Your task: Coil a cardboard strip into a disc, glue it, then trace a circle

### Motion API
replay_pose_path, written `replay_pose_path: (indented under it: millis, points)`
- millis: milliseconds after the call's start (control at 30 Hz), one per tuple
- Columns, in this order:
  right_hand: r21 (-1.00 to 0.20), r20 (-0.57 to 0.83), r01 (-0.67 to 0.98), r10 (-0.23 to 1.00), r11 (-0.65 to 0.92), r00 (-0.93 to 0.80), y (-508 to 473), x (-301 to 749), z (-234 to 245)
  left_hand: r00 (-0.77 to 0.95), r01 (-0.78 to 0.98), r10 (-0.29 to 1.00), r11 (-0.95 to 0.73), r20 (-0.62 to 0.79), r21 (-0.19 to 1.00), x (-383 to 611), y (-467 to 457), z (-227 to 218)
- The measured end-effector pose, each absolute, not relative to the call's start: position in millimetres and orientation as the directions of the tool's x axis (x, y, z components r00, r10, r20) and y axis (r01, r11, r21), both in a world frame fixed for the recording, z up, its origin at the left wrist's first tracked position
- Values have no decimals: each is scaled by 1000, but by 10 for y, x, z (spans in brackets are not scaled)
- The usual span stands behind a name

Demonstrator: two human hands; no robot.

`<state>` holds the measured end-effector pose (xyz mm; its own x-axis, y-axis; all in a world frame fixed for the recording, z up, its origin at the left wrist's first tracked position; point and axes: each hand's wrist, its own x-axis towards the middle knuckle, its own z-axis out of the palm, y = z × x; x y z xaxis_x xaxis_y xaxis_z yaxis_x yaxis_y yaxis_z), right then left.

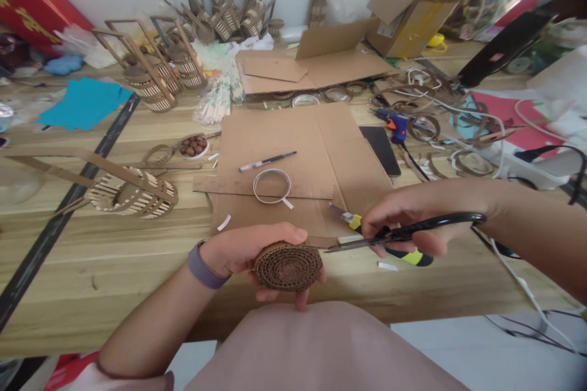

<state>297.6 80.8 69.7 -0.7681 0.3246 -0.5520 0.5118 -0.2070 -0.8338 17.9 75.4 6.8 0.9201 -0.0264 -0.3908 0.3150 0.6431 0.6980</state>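
1 cdbd coil (288, 267) in LH (251, 248)

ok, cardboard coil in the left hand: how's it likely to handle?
The cardboard coil is probably light for its size: open flutes show across its face. It should feel fairly stiff, since its turns look closely wound. It may unwind if the left hand lets go, as a strip appears to run off its edge toward the scissors.
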Motion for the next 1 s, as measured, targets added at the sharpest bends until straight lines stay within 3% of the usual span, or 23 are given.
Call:
replay_pose_path:
  millis: [333, 600, 833, 900, 1000]
  points:
    - [-766, -643, 617, 177, -181, -745, 872, 2952, 693, 925, 299, -2, 622, -380, 724, 197, 760, 121]
    - [-752, -657, 619, 188, -225, -730, 871, 2956, 564, 945, 255, 3, 617, -327, 745, 219, 752, 108]
    - [-752, -658, 620, 215, -221, -721, 788, 3005, 534, 904, 318, 6, 658, -427, 682, 138, 763, 70]
    - [-753, -657, 621, 287, -219, -697, 717, 3058, 599, 897, 309, 34, 667, -442, 678, 107, 761, 57]
    - [-756, -594, 635, 570, -156, -568, 556, 3275, 652, 889, 266, 100, 681, -446, 683, 69, 744, 30]
